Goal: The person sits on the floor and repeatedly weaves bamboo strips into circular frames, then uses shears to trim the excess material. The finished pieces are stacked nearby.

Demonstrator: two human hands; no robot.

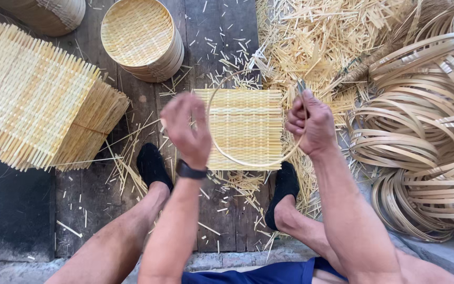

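Between my knees, above the dark plank floor, I hold a square mat of pale woven bamboo with a thin round bamboo hoop lying against it; the hoop's curve runs past the mat's left and right edges and dips along its lower edge, near the toes of my black socks. My right hand is closed in a fist at the mat's right edge, gripping the hoop together with a slim grey tool whose tip sticks up above my knuckles. My left hand is at the left edge, blurred, fingers curled loosely with the palm turned away from me; I cannot tell whether it has hold of the hoop or mat. A dark band sits on that wrist. Both forearms reach forward and slightly inward, my bare legs spread beneath them. The floor directly around the mat is littered with short bamboo splinters, with a deep heap of them just beyond my right hand. To my right lies a pile of coiled bamboo strip rings. To my left rests a stack of square woven mats, and ahead a stack of round woven bamboo trays, nested one in another.
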